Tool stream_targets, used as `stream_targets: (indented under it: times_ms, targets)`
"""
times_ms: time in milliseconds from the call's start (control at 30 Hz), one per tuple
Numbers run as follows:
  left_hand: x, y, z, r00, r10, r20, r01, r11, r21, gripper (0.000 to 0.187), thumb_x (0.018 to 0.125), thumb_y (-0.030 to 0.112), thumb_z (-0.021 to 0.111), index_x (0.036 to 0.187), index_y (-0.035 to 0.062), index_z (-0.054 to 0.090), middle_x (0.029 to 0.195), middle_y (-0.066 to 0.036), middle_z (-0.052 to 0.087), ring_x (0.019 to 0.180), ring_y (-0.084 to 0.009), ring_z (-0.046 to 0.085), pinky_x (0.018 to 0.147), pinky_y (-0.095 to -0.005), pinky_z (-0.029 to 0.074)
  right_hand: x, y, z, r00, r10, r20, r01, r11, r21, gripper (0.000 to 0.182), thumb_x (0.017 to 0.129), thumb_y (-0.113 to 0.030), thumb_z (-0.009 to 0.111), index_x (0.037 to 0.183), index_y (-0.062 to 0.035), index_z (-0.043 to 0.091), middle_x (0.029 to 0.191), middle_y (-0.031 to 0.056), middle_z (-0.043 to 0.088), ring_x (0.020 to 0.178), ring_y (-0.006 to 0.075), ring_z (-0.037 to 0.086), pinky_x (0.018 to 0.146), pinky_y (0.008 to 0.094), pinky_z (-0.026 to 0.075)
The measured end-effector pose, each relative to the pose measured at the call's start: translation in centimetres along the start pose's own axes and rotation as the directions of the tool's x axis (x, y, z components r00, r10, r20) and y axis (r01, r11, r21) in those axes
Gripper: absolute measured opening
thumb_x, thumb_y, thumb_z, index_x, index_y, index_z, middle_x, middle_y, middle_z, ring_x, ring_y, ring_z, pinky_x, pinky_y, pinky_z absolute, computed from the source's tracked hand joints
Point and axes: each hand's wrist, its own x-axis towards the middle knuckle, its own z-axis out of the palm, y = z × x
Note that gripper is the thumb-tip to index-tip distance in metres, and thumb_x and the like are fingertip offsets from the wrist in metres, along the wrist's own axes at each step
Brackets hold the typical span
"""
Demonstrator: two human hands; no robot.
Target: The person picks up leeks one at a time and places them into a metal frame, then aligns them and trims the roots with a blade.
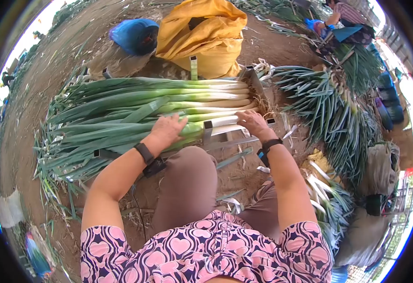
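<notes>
Long green onions lie side by side in a low metal frame before me, green leaves to the left and white root ends to the right. My left hand rests on the stalks around the middle of the bundle, its fingers stretched over them. On the white stems near the roots, my right hand is bent with its fingers closed around a stem. The stalks hide some of its fingertips. Both wrists carry dark bands.
Behind the frame stand a yellow sack and a blue bag. More green onions are heaped at the right, with a smaller pile near my right arm. Another person sits at the upper right. Leaf scraps litter the dirt floor.
</notes>
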Motion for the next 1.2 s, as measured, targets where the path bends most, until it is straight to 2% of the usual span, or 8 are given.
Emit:
stream_targets:
  times_ms: [200,567,800,933,1000,1067,1133,1200]
  targets:
    - [0.2,0.2,0.9,1.0,-0.006,-0.03,0.007,0.999,0.039,0.067,0.072,0.039,0.075,0.128,0.0139,0.048,0.101,-0.011,0.056,0.091,-0.0252,0.06,0.074,-0.0385,0.047,-0.8,0.5,2.5,0.959,-0.13,-0.253,0.14,0.99,0.024,0.033,0.085,-0.026,0.061,0.118,-0.0237,0.057,0.109,0.0084,0.059,0.105,0.0312,0.055,0.089,0.0422,0.045]
    - [0.6,-0.5,1.1,0.994,0.109,-0.003,-0.109,0.994,0.006,0.065,0.071,0.036,0.075,0.126,0.0101,0.051,0.105,-0.012,0.056,0.092,-0.0284,0.06,0.075,-0.0385,0.049,-1.4,0.0,4.4,0.976,0.027,-0.215,-0.028,1.0,-0.005,0.045,0.087,-0.018,0.06,0.129,-0.0272,0.048,0.128,0.0136,0.042,0.11,0.0399,0.049,0.091,0.0451,0.045]
    - [0.5,0.3,1.3,0.983,0.171,-0.062,-0.167,0.984,0.058,0.064,0.071,0.034,0.075,0.123,0.0065,0.05,0.101,-0.01,0.057,0.091,-0.0255,0.06,0.073,-0.0377,0.049,-1.8,-0.1,6.2,0.937,0.058,-0.343,-0.096,0.991,-0.096,0.044,0.087,-0.022,0.057,0.128,-0.0317,0.048,0.127,0.0091,0.045,0.112,0.0339,0.05,0.094,0.0403,0.046]
    - [0.6,-0.2,2.3,0.976,0.202,-0.078,-0.194,0.976,0.096,0.063,0.072,0.036,0.074,0.122,0.0057,0.051,0.097,-0.008,0.058,0.087,-0.0244,0.062,0.071,-0.0369,0.049,-2.0,-0.3,5.6,0.96,0.126,-0.249,-0.135,0.991,-0.021,0.048,0.089,-0.021,0.054,0.133,-0.0361,0.045,0.141,0.0104,0.038,0.117,0.0346,0.049,0.097,0.0385,0.045]
    - [1.1,0.1,2.2,0.983,0.176,-0.057,-0.17,0.981,0.094,0.063,0.072,0.036,0.074,0.122,0.0057,0.051,0.097,-0.008,0.058,0.086,-0.025,0.061,0.07,-0.0372,0.048,-2.2,-0.9,4.3,0.973,0.194,-0.128,-0.188,0.981,0.055,0.052,0.089,-0.019,0.053,0.135,-0.0409,0.042,0.15,0.01,0.029,0.131,0.0341,0.039,0.106,0.039,0.037]
    - [1.1,0.1,1.6,0.982,0.188,-0.037,-0.182,0.976,0.119,0.062,0.073,0.035,0.073,0.123,0.0059,0.05,0.097,-0.009,0.057,0.085,-0.0261,0.061,0.07,-0.0385,0.048,-2.2,-0.3,5.0,0.964,0.132,-0.229,-0.132,0.991,0.013,0.056,0.087,-0.021,0.06,0.137,-0.0356,0.041,0.146,0.009,0.034,0.122,0.0346,0.043,0.104,0.0421,0.037]
    - [1.2,0.0,2.2,0.981,0.193,-0.025,-0.188,0.972,0.139,0.062,0.074,0.035,0.073,0.124,0.0059,0.05,0.097,-0.01,0.057,0.086,-0.0264,0.06,0.07,-0.0388,0.048,-2.8,-0.4,5.1,0.964,0.15,-0.218,-0.144,0.989,0.045,0.055,0.088,-0.011,0.051,0.137,-0.0347,0.043,0.151,0.009,0.028,0.137,0.0318,0.03,0.113,0.0432,0.025]
    - [1.5,-0.1,2.6,0.981,0.193,0.014,-0.193,0.967,0.168,0.063,0.074,0.034,0.072,0.125,0.0059,0.049,0.097,-0.01,0.056,0.086,-0.0268,0.06,0.07,-0.0391,0.048,-4.9,-2.1,6.1,0.844,0.212,-0.493,-0.221,0.974,0.041,0.049,0.085,-0.011,0.055,0.131,-0.0242,0.049,0.139,0.0115,0.043,0.126,0.0321,0.041,0.104,0.0429,0.036]
